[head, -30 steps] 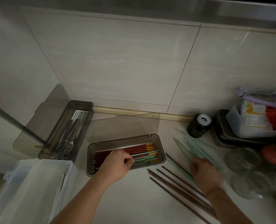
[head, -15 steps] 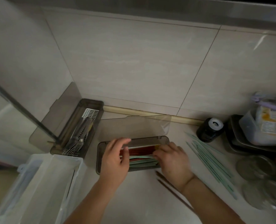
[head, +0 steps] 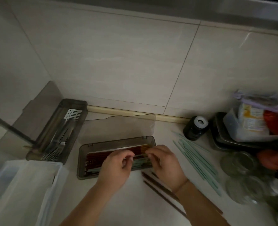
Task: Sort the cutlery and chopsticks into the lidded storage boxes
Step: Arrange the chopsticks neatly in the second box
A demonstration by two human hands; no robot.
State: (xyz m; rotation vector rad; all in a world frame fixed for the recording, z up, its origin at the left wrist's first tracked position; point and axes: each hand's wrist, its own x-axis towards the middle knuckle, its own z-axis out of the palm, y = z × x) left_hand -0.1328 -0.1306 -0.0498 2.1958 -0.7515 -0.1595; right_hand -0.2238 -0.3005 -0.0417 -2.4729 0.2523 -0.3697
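Observation:
A grey see-through storage box (head: 117, 143) lies in the middle of the counter with its lid (head: 118, 128) folded open behind it. Inside lie red and green chopsticks (head: 99, 158). My left hand (head: 117, 167) and my right hand (head: 166, 163) are both over the box's right half, fingers curled onto the chopsticks there. A second grey box (head: 79, 108) at the left holds forks (head: 60, 144), lid open. Loose green chopsticks (head: 195, 158) lie to the right. Dark brown chopsticks (head: 157, 188) lie partly under my right forearm.
A white plastic bin (head: 21, 185) stands at the lower left. A black jar (head: 196, 128), stacked dark trays (head: 219, 141) with packets and several glass jars (head: 239, 162) crowd the right side. Tiled wall runs behind the boxes.
My right hand left the green chopsticks on the counter and came over the box beside my left hand. Both hands' fingers have since curled closer together on the chopsticks inside.

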